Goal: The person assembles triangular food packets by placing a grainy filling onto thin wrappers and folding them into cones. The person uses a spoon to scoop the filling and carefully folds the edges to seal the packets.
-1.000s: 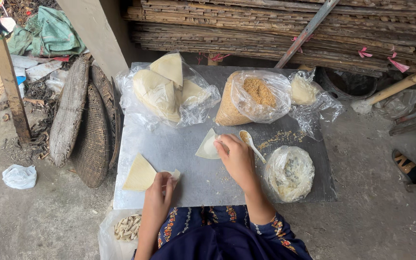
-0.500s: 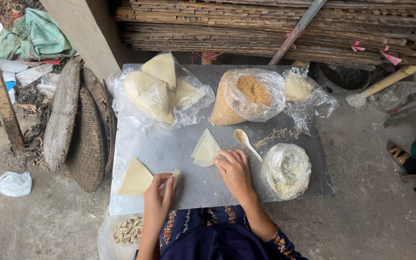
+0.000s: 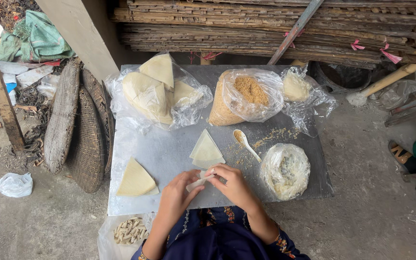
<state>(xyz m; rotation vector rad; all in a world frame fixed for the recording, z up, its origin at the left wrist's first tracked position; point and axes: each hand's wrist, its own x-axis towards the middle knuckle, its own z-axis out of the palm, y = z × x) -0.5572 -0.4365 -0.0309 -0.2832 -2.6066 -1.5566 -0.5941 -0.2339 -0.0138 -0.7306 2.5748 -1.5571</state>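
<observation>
My left hand (image 3: 179, 198) and my right hand (image 3: 232, 183) meet at the near edge of a grey metal sheet (image 3: 169, 144), both pinching a small pale rolled wrapper (image 3: 199, 181). Just beyond the hands lies a stack of triangular wrappers (image 3: 206, 150). Another triangular stack (image 3: 135, 179) rests to the left. A white spoon (image 3: 246, 144) with brown crumbs lies to the right of the middle stack.
Plastic bags hold more wrappers (image 3: 156, 91), brown crumb filling (image 3: 247, 96) and a pale mix (image 3: 285, 171). A bag of finished rolls (image 3: 130, 230) sits below the sheet's near left corner. Woven baskets (image 3: 85, 135) lean at left; stacked bamboo (image 3: 275, 29) lies behind.
My right hand drew back from the spoon and middle wrapper stack toward me. My left hand left the left stack, and both hands now hold a rolled wrapper together.
</observation>
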